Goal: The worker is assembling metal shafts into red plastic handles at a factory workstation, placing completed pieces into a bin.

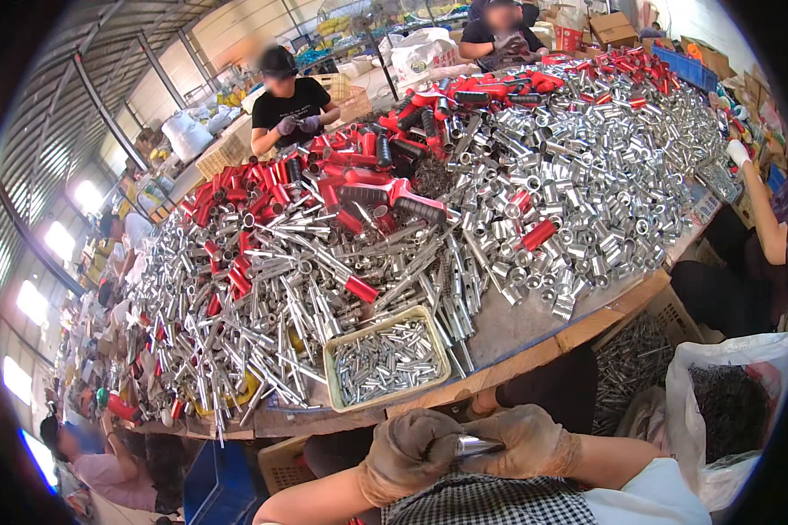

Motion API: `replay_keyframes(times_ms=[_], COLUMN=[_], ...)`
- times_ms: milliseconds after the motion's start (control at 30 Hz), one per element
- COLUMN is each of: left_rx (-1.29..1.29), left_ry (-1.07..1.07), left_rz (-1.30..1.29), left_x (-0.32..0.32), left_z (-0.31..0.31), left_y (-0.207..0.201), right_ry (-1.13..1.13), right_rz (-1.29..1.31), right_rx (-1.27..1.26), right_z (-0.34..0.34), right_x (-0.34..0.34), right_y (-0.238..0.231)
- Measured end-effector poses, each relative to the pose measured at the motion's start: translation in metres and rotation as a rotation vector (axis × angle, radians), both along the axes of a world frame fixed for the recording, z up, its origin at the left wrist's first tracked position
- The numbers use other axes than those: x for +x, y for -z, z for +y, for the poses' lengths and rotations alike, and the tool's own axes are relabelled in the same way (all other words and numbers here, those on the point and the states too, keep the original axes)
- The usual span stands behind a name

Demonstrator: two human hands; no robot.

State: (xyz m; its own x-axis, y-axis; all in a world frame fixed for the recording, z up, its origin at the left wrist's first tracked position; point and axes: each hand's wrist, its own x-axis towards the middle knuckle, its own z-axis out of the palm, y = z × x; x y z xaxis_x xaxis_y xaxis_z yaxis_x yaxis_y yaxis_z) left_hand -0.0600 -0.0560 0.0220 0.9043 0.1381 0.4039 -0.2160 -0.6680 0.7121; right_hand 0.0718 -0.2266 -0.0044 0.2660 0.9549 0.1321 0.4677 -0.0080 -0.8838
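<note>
Close to my body, below the table's front edge, both my hands wear worn, stained work gloves. My left hand (414, 455) is closed round one end of a shiny metal piece (478, 446), which looks like a short tube with a tapered tip. My right hand (524, 443) is closed on it from the other side, so much of it is hidden. Just beyond my hands, at the table's edge, a cream plastic tray (330, 372) holds many small silver pins. Long silver rods (311, 306) lie in a heap behind and left of the tray.
Red-and-black tool handles (394, 197) are piled mid-table, and short silver sockets (578, 210) cover the right side. A white sack (687, 385) of dark small parts stands at lower right, beside a crate (674, 315). Co-workers (293, 109) sit around the table. A blue bin (221, 481) is at lower left.
</note>
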Motion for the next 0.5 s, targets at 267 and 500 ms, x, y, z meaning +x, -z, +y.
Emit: replay_keyframes(times_ms=[267,500], left_rx=[-0.053,0.044], left_ry=[-0.142,0.148], left_rz=[0.069,-0.002], left_x=[-0.004,-0.009], left_z=[-0.013,0.007], left_y=[0.003,0.026], right_ry=[0.046,-0.01], right_rz=[-0.211,-0.191], right_rx=[0.079,0.002], right_z=[0.004,0.0], right_x=[-0.005,-0.005], right_y=[0.003,0.015])
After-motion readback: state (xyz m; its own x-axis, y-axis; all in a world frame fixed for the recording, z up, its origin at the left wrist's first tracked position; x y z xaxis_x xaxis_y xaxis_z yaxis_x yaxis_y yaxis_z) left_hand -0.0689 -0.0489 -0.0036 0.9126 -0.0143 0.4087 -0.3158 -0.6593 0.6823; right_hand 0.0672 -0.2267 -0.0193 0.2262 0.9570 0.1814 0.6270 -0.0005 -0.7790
